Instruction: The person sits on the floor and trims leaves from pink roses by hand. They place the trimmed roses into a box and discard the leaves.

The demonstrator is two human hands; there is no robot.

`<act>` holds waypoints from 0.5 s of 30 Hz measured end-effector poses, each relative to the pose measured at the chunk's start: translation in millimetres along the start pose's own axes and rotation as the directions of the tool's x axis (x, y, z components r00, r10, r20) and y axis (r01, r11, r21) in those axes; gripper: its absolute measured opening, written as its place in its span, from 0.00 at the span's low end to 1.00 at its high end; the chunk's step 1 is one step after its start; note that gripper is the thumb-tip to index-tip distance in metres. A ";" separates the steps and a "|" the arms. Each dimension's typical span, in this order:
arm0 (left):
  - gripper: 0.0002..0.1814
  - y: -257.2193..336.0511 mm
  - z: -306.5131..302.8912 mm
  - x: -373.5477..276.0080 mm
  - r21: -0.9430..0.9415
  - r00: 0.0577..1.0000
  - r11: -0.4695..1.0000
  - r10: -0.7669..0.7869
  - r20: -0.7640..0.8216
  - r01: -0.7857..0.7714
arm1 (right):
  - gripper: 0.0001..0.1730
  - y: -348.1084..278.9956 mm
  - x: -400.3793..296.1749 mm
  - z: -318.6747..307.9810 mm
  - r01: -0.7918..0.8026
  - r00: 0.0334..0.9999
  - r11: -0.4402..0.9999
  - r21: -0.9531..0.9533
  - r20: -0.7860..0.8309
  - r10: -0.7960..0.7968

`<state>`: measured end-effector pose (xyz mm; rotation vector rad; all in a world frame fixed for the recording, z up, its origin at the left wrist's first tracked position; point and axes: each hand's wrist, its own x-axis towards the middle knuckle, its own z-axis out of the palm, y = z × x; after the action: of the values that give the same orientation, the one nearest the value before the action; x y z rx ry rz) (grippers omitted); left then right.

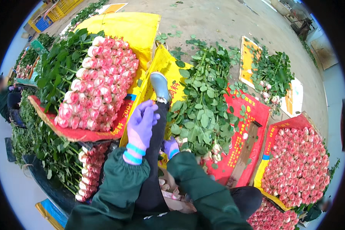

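My left hand (141, 125), in a purple and pink knit glove with blue bands, is raised over my leg. Its fingers are loosely bent, and nothing shows between them. Lower and to the right, my right hand (170, 146) wears a like glove. Its fingers are partly hidden beside my leg and near rose heads, so what it holds cannot be seen. Beyond it a pile of leafy rose stems (204, 112) lies over yellow and red sheets, with some pale rose heads (216, 152) at its near end. To the left is a stacked bunch of pink and white roses (100, 86).
A large rose bundle (296, 166) in a red and yellow wrap stands at the right. More roses (89, 172) lie lower left beside a dark tub (46, 184). A wooden board (243, 152) rests on the red sheet (224, 169). A person (5, 97) sits at the far left.
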<state>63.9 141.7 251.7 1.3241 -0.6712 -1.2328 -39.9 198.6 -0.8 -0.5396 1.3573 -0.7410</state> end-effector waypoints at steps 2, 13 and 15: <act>0.17 1.1 -8.4 1.6 0.027 1.000 0.999 0.024 -0.016 -0.024 | 0.17 -11.8 1.3 22.7 -0.098 0.975 0.985 0.139 -0.188 0.123; 0.15 -7.6 -12.3 4.5 0.047 0.990 0.990 0.131 0.059 -0.134 | 0.11 -94.9 -56.2 -28.0 0.168 0.986 0.984 0.061 -0.019 -0.167; 0.15 -12.9 -13.6 4.5 0.037 0.987 0.988 0.148 0.059 -0.150 | 0.12 -107.7 -88.7 -34.1 0.238 0.964 0.967 -0.095 -0.099 -0.247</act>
<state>74.1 144.6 235.6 1.2530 -0.8252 -1.1435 -95.1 195.2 131.8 -0.7495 1.4440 -0.9282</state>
